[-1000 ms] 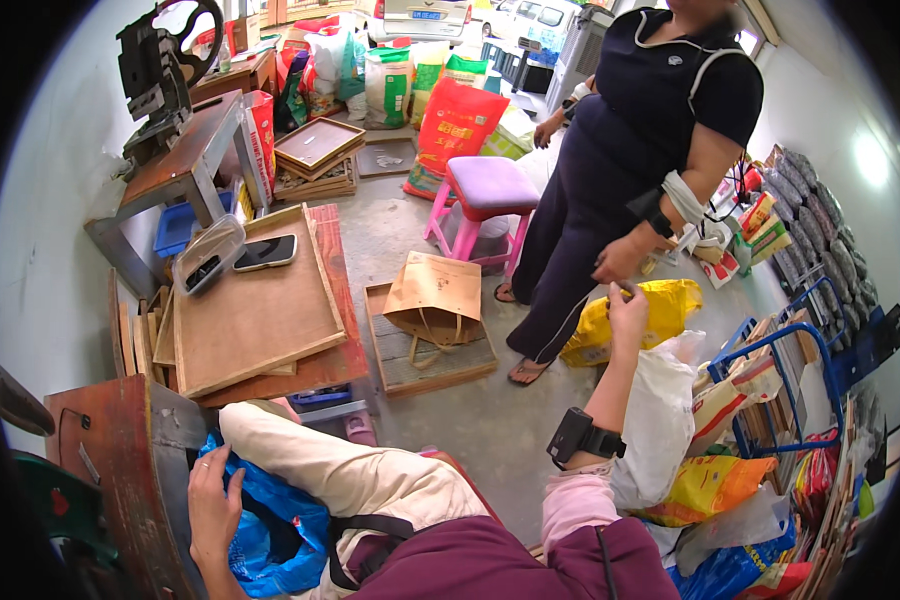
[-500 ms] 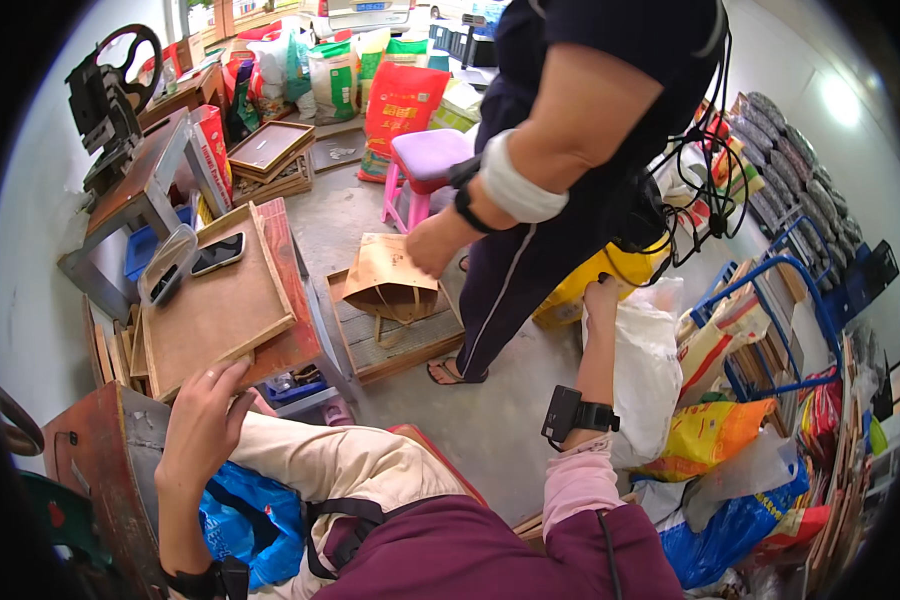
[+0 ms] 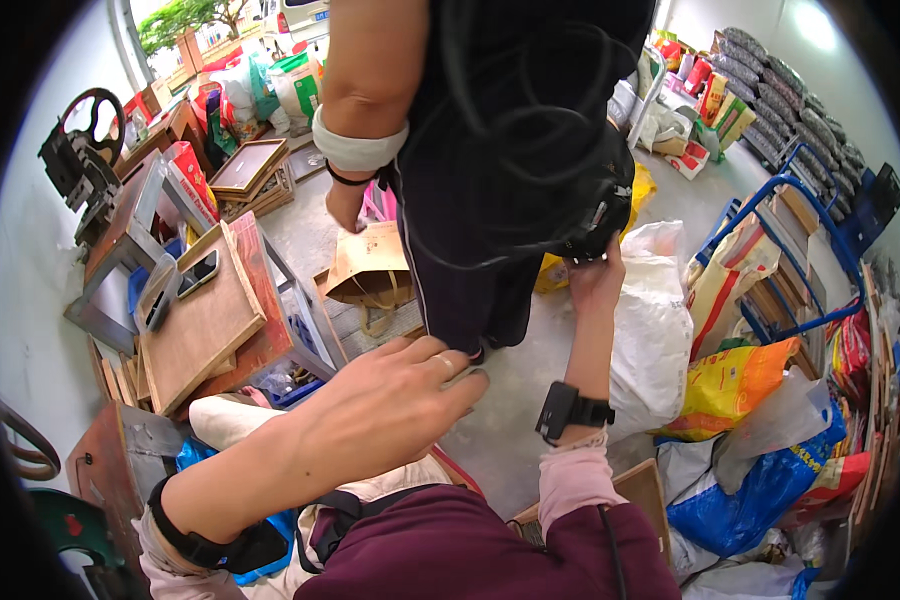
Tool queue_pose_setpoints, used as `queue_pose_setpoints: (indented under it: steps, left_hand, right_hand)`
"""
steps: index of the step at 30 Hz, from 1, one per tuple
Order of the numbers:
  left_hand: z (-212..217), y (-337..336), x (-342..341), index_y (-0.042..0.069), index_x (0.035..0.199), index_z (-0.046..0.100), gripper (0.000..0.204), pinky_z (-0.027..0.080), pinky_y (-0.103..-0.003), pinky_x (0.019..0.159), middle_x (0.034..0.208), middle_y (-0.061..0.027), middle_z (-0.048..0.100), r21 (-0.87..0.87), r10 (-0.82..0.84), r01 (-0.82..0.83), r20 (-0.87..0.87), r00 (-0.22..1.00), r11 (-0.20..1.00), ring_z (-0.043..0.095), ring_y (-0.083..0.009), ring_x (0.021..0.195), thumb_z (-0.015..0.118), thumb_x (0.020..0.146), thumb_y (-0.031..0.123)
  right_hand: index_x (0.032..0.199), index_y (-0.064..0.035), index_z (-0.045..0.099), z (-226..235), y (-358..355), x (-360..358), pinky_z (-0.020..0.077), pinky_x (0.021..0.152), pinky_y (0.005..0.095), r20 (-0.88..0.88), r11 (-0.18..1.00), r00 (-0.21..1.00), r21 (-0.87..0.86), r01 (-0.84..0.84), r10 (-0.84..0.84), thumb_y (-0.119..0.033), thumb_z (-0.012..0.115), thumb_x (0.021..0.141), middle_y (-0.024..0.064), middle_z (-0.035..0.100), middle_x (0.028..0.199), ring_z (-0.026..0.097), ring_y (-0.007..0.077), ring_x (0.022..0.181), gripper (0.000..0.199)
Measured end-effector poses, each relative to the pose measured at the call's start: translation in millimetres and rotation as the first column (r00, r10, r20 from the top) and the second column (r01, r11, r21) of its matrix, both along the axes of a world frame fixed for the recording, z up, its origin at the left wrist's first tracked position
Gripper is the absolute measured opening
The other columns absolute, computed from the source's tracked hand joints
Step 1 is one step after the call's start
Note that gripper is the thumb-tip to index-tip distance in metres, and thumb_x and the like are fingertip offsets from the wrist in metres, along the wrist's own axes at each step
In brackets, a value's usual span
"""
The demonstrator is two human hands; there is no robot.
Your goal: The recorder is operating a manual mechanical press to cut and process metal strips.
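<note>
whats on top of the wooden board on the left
A dark phone lies on the wooden board, with a second flat device near its left edge. What the board rests on is mostly covered by it.

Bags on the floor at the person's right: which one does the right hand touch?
The white bag: the right hand rests at its top edge, while the yellow bag and blue bag lie lower, untouched.

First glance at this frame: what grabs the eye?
A co-worker in dark clothes fills the top centre, standing close. The wearer's right hand reaches up to a black device at that person's waist, while the left hand hangs open mid-frame. Behind, a brown paper bag sits on the floor.
</note>
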State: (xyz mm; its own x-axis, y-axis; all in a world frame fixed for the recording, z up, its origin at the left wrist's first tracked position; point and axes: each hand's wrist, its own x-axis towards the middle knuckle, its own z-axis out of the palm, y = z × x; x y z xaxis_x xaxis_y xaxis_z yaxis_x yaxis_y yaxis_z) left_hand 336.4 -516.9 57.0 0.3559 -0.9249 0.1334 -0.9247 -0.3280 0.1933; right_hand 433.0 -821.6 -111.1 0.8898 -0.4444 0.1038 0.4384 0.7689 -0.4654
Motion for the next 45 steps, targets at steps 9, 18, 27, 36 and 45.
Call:
queue_pose_setpoints:
  steps: [9, 18, 27, 36, 45]
  left_hand:
    - [-38.7, -82.7, 30.7, -0.001, 0.111, 0.055, 0.04, 0.045, -0.041, 0.092, 0.115, -0.0182, 0.053, -0.311, 0.138, -0.048, 0.274, 0.952, 0.949, 0.051, -0.035, 0.109, 0.065, 0.073, 0.004]
    - [-20.9, -79.8, 63.1, 0.004, 0.115, 0.055, 0.057, 0.032, -0.045, 0.094, 0.113, -0.0123, 0.054, -0.344, 0.647, -0.549, 0.357, 0.673, 0.761, 0.047, -0.0299, 0.11, 0.073, 0.07, 0.034]
    - [-30.9, -62.4, 84.5, 0.001, 0.093, 0.06, 0.031, 0.046, -0.038, 0.073, 0.085, -0.0174, 0.06, -0.258, 0.634, -0.601, 0.067, 0.77, 0.757, 0.06, -0.0357, 0.082, 0.071, 0.068, 0.018]
    - [10.8, -55.1, 112.5, -0.001, 0.084, 0.059, 0.018, 0.043, -0.028, 0.062, 0.073, -0.0068, 0.06, -0.032, 0.647, -0.703, -0.363, 0.67, 0.71, 0.056, -0.0131, 0.071, 0.068, 0.072, 0.009]
    - [20.0, -52.3, 126.8, -0.004, 0.11, 0.056, 0.044, 0.046, -0.031, 0.082, 0.099, -0.0164, 0.061, -0.146, 0.556, -0.645, -0.391, 0.734, 0.75, 0.059, -0.0213, 0.092, 0.069, 0.077, 0.022]
  right_hand:
    - [0.132, -0.006, 0.027, -9.3, 81.8, -38.9, 0.0424, 0.093, 0.0347, -0.104, 0.885, 0.956, -0.415, 0.21, -0.275, -0.005, 0.078, 0.069, 0.0124, 0.043, 0.12, 0.046, 0.023, 0.113, 0.081]
    - [0.108, -0.0013, 0.053, -8.0, 129.7, -79.0, 0.0425, 0.089, 0.0335, 0.309, 0.288, 0.951, -0.908, 0.305, -0.033, -0.016, 0.071, 0.077, 0.0149, 0.048, 0.112, 0.052, 0.0241, 0.104, 0.039]
    - [0.127, -0.0003, 0.034, -36.8, 111.7, -54.0, 0.0438, 0.089, 0.0321, -0.016, 0.969, 0.99, -0.208, 0.135, -0.141, -0.012, 0.068, 0.082, 0.0091, 0.049, 0.115, 0.05, 0.019, 0.109, 0.057]
    - [0.127, 0.0018, 0.044, -40.7, 104.4, -38.2, 0.0358, 0.103, 0.0352, 0.221, 0.907, 0.904, -0.304, -0.292, 0.366, 0.006, 0.073, 0.071, 0.0098, 0.051, 0.124, 0.049, 0.019, 0.117, 0.063]
    - [0.133, -0.0102, 0.038, -12.9, 142.7, -9.1, 0.043, 0.1, 0.0345, 0.293, 0.974, 0.955, -0.198, 0.113, -0.051, 0.011, 0.065, 0.073, 0.0073, 0.048, 0.13, 0.051, 0.0213, 0.115, 0.069]
